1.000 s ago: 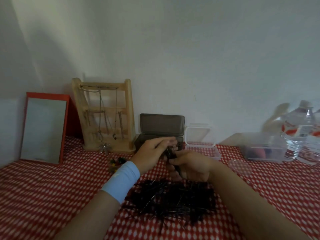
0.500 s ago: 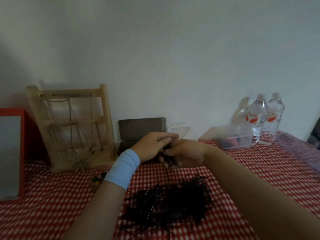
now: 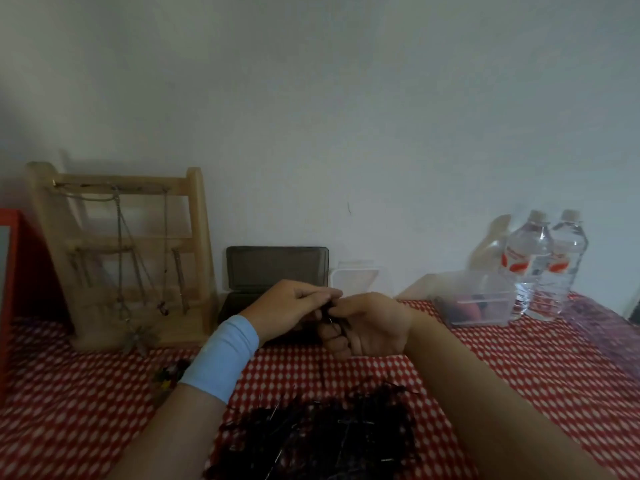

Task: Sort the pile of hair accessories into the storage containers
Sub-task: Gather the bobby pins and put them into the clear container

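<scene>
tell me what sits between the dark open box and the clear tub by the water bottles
In the head view, a small clear container with its lid up stands between the dark open box and the clear tub, against the wall.

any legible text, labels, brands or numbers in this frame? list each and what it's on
None can be read.
Two water bottles: red-and-white labels, print too blurred to make out.
Clear storage container, dark hinged case, wooden jewellery rack: no visible writing.
</scene>
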`<state>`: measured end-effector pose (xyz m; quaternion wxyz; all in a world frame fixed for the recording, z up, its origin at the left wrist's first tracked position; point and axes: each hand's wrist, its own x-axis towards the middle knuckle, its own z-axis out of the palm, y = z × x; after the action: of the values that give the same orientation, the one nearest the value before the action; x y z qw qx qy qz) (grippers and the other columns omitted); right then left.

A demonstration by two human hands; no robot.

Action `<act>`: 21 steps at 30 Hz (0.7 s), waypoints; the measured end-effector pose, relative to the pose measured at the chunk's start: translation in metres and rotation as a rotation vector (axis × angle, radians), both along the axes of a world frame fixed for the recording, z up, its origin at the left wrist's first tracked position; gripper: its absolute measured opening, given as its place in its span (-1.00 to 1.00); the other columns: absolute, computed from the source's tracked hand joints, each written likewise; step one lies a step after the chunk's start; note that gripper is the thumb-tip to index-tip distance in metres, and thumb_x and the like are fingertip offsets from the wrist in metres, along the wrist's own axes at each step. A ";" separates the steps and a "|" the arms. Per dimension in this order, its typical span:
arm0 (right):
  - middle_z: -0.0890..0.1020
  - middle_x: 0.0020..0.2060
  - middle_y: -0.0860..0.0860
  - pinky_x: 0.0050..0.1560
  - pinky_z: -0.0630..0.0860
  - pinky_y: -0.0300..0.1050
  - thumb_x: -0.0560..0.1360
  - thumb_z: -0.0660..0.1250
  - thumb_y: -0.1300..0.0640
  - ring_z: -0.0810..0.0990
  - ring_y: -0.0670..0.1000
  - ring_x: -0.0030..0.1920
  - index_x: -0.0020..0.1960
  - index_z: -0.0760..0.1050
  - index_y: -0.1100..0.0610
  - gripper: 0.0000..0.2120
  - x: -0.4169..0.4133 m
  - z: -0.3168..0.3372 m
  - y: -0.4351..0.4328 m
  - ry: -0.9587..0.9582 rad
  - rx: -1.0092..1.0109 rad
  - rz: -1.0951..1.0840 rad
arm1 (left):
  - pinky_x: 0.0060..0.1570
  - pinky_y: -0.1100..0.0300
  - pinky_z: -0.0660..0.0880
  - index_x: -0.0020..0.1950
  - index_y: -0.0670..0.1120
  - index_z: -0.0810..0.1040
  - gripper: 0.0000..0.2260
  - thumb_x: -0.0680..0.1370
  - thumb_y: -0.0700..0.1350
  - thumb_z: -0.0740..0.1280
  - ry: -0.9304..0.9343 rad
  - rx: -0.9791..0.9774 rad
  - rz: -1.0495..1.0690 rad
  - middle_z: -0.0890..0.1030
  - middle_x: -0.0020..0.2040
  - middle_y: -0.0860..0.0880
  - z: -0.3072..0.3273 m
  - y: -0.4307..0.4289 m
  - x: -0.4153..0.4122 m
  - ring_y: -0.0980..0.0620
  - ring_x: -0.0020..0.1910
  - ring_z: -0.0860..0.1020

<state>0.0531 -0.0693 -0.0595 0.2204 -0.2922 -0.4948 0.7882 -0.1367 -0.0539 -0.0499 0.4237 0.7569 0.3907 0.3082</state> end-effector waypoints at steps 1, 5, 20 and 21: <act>0.41 -0.25 0.01 -0.22 0.39 -0.21 0.56 0.19 0.13 0.40 -0.06 -0.28 0.05 0.40 0.12 -0.90 0.002 -0.004 0.002 0.002 0.023 0.002 | 0.29 0.15 0.46 0.08 0.23 0.66 -0.76 0.65 0.05 0.19 -0.018 -0.057 -0.022 0.67 0.13 0.07 0.000 0.000 0.000 0.13 0.16 0.59; 0.51 -0.17 0.07 -0.22 0.47 -0.20 0.64 0.16 0.17 0.51 -0.04 -0.22 0.13 0.45 0.17 -0.86 0.006 -0.005 0.003 0.016 0.105 -0.021 | 0.24 0.20 0.45 0.24 0.14 0.62 -0.75 0.63 0.07 0.23 -0.078 -0.099 -0.059 0.64 0.20 0.08 0.003 -0.001 0.005 0.16 0.10 0.60; 0.47 -0.19 0.07 -0.19 0.45 -0.15 0.57 0.16 0.24 0.47 0.01 -0.23 0.05 0.40 0.17 -0.92 0.013 -0.001 -0.004 0.024 0.102 -0.109 | 0.34 0.24 0.37 0.29 0.08 0.59 -0.73 0.66 -0.10 0.21 -0.017 0.120 -0.079 0.68 0.06 0.18 0.009 -0.008 0.003 0.22 0.21 0.55; 0.47 -0.20 0.08 -0.19 0.46 -0.14 0.58 0.15 0.25 0.49 0.01 -0.24 0.05 0.39 0.18 -0.91 0.013 0.001 -0.004 0.007 0.104 -0.110 | 0.37 0.22 0.34 0.29 0.14 0.57 -0.73 0.66 -0.08 0.21 0.017 0.120 -0.086 0.67 0.09 0.17 0.007 -0.007 0.004 0.22 0.22 0.54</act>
<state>0.0661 -0.0733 -0.0583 0.2800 -0.3045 -0.5176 0.7490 -0.1328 -0.0606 -0.0431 0.3871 0.7996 0.3421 0.3062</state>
